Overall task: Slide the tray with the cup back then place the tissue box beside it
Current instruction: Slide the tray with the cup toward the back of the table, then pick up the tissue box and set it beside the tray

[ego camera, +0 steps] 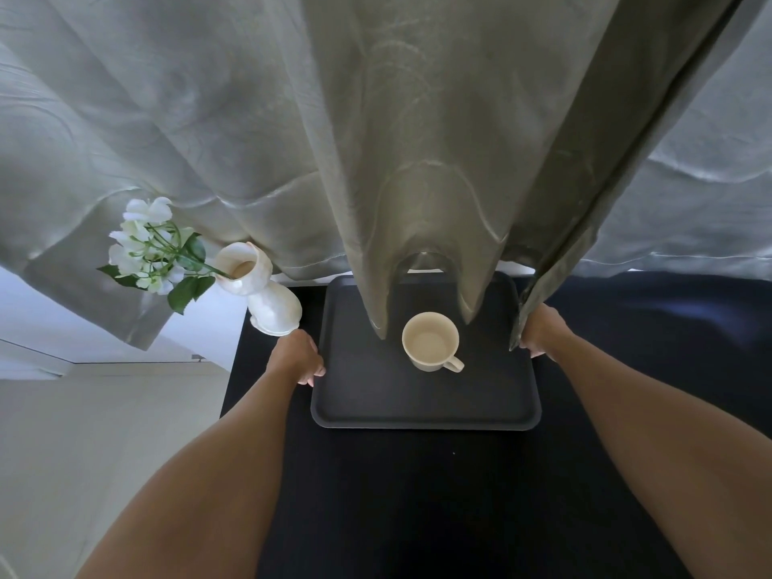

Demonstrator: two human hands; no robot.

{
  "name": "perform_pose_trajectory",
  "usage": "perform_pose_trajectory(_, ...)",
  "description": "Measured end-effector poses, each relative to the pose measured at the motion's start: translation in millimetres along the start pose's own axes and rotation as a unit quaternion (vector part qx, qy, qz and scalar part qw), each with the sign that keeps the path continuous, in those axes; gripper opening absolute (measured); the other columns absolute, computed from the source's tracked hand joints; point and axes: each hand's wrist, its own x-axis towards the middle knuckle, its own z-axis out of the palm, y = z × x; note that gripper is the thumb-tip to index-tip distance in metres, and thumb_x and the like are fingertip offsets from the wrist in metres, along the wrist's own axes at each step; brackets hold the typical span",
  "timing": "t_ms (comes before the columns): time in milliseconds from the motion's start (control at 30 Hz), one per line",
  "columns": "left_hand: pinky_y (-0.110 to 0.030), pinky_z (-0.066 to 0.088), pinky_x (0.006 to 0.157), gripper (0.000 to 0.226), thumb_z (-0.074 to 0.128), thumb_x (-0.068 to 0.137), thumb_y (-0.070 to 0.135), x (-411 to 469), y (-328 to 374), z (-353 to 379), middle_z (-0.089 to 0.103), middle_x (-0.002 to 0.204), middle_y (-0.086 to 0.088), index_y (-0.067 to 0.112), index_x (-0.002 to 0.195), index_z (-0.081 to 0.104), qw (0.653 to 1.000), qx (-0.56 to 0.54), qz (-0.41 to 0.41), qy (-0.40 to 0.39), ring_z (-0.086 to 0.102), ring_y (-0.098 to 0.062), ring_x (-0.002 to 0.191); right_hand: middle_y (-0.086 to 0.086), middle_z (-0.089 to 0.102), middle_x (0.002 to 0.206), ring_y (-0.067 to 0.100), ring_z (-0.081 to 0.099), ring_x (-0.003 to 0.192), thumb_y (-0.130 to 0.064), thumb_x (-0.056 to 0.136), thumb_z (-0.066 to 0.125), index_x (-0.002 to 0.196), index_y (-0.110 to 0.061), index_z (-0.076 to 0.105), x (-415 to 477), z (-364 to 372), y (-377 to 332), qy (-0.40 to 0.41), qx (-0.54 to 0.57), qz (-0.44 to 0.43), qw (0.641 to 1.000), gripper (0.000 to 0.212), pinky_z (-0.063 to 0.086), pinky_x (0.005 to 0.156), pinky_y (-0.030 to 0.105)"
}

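Observation:
A dark grey rectangular tray (376, 403) lies on a black table. A cream cup (431, 341) stands upright on it, handle pointing to the lower right. My left hand (294, 356) grips the tray's left rim, fingers curled over the edge. My right hand (541, 330) holds the right rim, partly hidden behind a curtain fold. The tray's far edge sits under the hanging curtain. No tissue box is in view.
A white vase (261, 288) with white flowers (148, 244) stands at the table's back left corner, close to my left hand. Grey-green curtains (417, 140) hang over the tray's far end. A dark blue surface (668, 319) lies to the right.

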Motion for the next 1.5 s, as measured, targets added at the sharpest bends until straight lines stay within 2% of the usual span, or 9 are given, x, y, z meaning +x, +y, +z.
perform_pose_trajectory(133, -0.041, 0.064, 0.082, 0.013, 0.069, 0.082, 0.002, -3.3, 1.6, -1.0, 0.074, 0.059, -0.01, -0.007, 0.091, 0.072, 1.0, 0.001, 0.0, -0.012, 0.079, -0.03, 0.079, 0.02, 0.066, 0.119, 0.037, 0.064, 0.108, -0.003, 0.089, 0.064, 0.121, 0.005, 0.057, -3.8, -3.4, 0.6, -0.01, -0.036, -0.023, 0.999, 0.034, 0.052, 0.078, 0.034)
perform_pose_trajectory(300, -0.04, 0.056, 0.081, 0.022, 0.06, 0.089, 0.015, -19.6, 2.8, -1.5, 0.07, 0.106, -0.017, 0.005, 0.108, 0.063, 0.999, 0.016, 0.001, 0.046, 0.068, -0.034, 0.099, 0.018, 0.065, 0.123, 0.036, 0.063, 0.111, -0.009, 0.086, 0.069, 0.126, 0.002, 0.059, -15.2, -7.9, -1.9, -0.012, -0.067, -0.046, 0.997, 0.042, 0.053, 0.094, 0.042)
perform_pose_trajectory(533, -0.035, 0.048, 0.082, 0.035, 0.057, 0.094, 0.016, -50.5, 11.8, -4.0, 0.065, 0.122, -0.016, 0.005, 0.127, 0.058, 0.995, 0.045, 0.01, 0.085, 0.061, -0.031, 0.106, 0.013, 0.066, 0.12, 0.03, 0.062, 0.111, -0.012, 0.078, 0.075, 0.128, -0.004, 0.059, -35.3, -16.8, 10.3, -0.026, -0.015, -0.035, 0.999, 0.053, 0.05, 0.091, 0.037)
perform_pose_trajectory(800, -0.036, 0.047, 0.081, 0.032, 0.055, 0.09, 0.016, -96.7, 41.8, -1.3, 0.066, 0.118, -0.014, 0.005, 0.119, 0.062, 0.992, 0.049, 0.065, 0.099, 0.062, -0.034, 0.108, 0.016, 0.051, 0.144, 0.033, 0.05, 0.131, -0.018, 0.082, 0.075, 0.145, -0.006, 0.044, -86.3, -36.0, 25.9, -0.015, -0.026, -0.052, 0.998, 0.071, 0.043, 0.105, 0.042)
perform_pose_trajectory(1033, -0.037, 0.046, 0.091, 0.043, 0.051, 0.095, 0.028, -140.9, 59.6, 20.4, 0.062, 0.134, -0.012, 0.005, 0.131, 0.06, 0.978, 0.11, 0.161, 0.077, 0.059, -0.033, 0.122, 0.016, 0.05, 0.146, 0.035, 0.048, 0.133, -0.025, 0.084, 0.074, 0.146, -0.006, 0.043, -161.1, -63.5, 57.4, 0.019, -0.031, -0.025, 0.999, 0.071, 0.042, 0.108, 0.041)
perform_pose_trajectory(1100, -0.037, 0.047, 0.086, 0.043, 0.049, 0.095, 0.033, -157.5, 62.9, 29.2, 0.065, 0.13, -0.013, 0.006, 0.125, 0.065, 0.972, 0.124, 0.185, 0.071, 0.062, -0.032, 0.118, 0.017, 0.05, 0.146, 0.035, 0.048, 0.133, -0.026, 0.084, 0.074, 0.144, -0.005, 0.045, -187.5, -70.9, 70.8, 0.041, -0.027, -0.02, 0.999, 0.07, 0.042, 0.108, 0.04)
perform_pose_trajectory(1200, -0.037, 0.049, 0.085, 0.041, 0.053, 0.09, 0.032, -182.5, 74.3, 43.2, 0.068, 0.122, -0.014, 0.004, 0.118, 0.066, 0.972, 0.1, 0.201, 0.065, 0.064, -0.033, 0.114, 0.016, 0.05, 0.146, 0.034, 0.047, 0.134, -0.028, 0.082, 0.075, 0.143, -0.005, 0.048, -218.0, -82.1, 95.0, 0.075, -0.028, -0.005, 0.997, 0.07, 0.042, 0.109, 0.039)
perform_pose_trajectory(1367, -0.037, 0.045, 0.103, 0.047, 0.059, 0.094, 0.029, -244.6, 105.5, 71.1, 0.06, 0.136, -0.019, 0.003, 0.133, 0.058, 0.972, 0.026, 0.228, 0.052, 0.055, -0.036, 0.128, 0.016, 0.051, 0.145, 0.034, 0.05, 0.133, -0.028, 0.083, 0.075, 0.143, -0.005, 0.048, -260.5, -100.5, 141.3, 0.106, -0.02, 0.034, 0.994, 0.069, 0.041, 0.108, 0.04)
perform_pose_trajectory(1500, -0.039, 0.046, 0.101, 0.043, 0.06, 0.093, 0.033, -274.1, 127.8, 100.1, 0.063, 0.132, -0.014, 0.004, 0.125, 0.061, 0.966, 0.017, 0.259, 0.021, 0.057, -0.033, 0.124, 0.015, 0.046, 0.15, 0.034, 0.044, 0.138, -0.03, 0.087, 0.071, 0.144, -0.006, 0.046, -283.0, -115.1, 178.2, 0.13, -0.013, 0.054, 0.99, 0.066, 0.037, 0.111, 0.04)
